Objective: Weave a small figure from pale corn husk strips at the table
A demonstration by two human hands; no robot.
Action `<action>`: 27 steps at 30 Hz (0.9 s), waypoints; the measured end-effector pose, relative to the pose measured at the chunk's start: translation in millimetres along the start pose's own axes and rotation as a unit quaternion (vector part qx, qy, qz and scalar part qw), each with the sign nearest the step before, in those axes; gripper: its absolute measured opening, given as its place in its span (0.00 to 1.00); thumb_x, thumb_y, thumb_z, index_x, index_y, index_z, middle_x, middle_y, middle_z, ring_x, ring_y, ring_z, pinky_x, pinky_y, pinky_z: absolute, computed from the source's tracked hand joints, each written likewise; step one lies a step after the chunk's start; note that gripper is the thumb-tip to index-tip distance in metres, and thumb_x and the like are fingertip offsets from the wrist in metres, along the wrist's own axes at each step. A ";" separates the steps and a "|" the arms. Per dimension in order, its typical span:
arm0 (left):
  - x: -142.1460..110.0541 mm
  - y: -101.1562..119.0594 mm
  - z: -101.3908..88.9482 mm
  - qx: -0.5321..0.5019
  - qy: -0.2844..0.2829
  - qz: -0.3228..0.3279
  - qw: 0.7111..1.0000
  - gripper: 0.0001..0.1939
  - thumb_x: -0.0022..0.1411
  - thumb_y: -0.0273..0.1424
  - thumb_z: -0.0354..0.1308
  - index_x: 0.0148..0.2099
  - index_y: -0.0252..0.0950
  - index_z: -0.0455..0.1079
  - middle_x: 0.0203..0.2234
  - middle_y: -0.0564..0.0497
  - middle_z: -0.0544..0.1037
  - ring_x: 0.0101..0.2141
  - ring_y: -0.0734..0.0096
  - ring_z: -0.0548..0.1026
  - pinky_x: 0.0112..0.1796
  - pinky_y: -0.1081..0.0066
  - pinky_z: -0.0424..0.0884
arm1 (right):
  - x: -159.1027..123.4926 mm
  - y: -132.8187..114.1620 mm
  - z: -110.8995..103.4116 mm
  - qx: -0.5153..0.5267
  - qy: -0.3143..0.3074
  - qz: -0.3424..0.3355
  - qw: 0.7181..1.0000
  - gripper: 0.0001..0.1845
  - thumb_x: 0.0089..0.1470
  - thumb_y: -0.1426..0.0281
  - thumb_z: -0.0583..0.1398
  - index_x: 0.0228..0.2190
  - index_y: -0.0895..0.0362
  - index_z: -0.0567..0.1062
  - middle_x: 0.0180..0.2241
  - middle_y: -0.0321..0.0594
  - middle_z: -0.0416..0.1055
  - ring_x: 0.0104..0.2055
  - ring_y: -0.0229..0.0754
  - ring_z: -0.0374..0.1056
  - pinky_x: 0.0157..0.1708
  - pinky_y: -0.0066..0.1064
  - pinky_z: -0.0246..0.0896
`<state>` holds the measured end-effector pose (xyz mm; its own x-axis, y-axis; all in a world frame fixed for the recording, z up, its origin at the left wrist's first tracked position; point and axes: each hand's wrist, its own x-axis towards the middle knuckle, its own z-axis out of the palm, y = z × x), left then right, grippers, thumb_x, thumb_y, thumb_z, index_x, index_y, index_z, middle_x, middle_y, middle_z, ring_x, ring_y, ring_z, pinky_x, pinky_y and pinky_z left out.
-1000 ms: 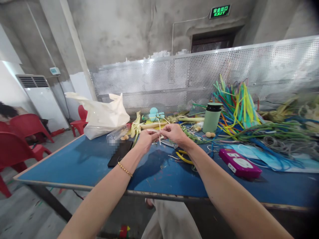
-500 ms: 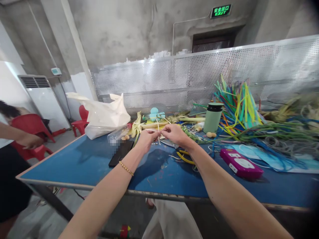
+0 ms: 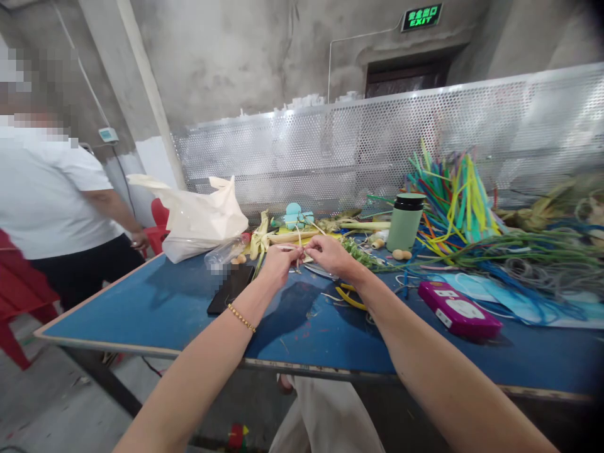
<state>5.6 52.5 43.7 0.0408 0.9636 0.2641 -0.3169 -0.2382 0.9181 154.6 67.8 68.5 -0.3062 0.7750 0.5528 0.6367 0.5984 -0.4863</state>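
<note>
Both hands meet above the blue table (image 3: 141, 314), fingertips pinched close together. Between them runs a thin pale strip (image 3: 299, 236), perhaps plant fibre; its ends stick out above and below the fingers. My left hand (image 3: 279, 261) is closed on it, with a beaded bracelet (image 3: 241, 318) round the wrist. My right hand (image 3: 328, 253) pinches the same strip from the other side. Yellow-handled pliers (image 3: 350, 297) lie below my right wrist. Left of my left hand, a black phone-like slab (image 3: 230, 290) lies flat. Behind the hands are pale stalks and husks (image 3: 283, 238).
A white plastic bag (image 3: 202, 217) and a clear bottle (image 3: 225, 253) stand left. On the right are a green jar (image 3: 406, 223), a purple box (image 3: 458, 309), coloured strips (image 3: 465, 195) and green stems (image 3: 514, 246). A person in a white shirt (image 3: 51, 189) is beyond the table's left end.
The person at the left has moved further along beside the table and now hides part of the red chairs. My hands stay nearly in place, still pinching the strip.
</note>
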 end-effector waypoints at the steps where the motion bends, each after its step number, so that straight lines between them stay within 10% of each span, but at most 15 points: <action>1: 0.2 -0.1 0.0 -0.001 0.000 0.000 1.000 0.11 0.39 0.28 0.71 0.24 0.30 0.73 0.19 0.50 0.73 0.22 0.74 0.69 0.27 0.71 0.64 | -0.2 -0.2 -0.1 0.004 0.001 -0.001 1.000 0.07 0.48 0.74 0.59 0.22 0.60 0.76 0.22 0.37 0.72 0.26 0.36 0.62 0.28 0.27 0.52; 27: -4.7 8.5 0.7 -0.001 -0.055 0.047 0.997 0.18 0.41 0.31 0.73 0.36 0.31 0.73 0.24 0.50 0.76 0.25 0.73 0.72 0.30 0.70 0.67 | -1.2 2.0 -6.1 0.202 -0.003 0.015 0.979 0.08 0.47 0.66 0.61 0.25 0.59 0.76 0.22 0.37 0.73 0.23 0.36 0.66 0.26 0.27 0.60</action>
<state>3.4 45.9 50.4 0.1153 0.9177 0.3801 -0.3258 -0.3266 0.8872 160.5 66.8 71.0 -0.2973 0.7938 0.5306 0.3145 0.6061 -0.7305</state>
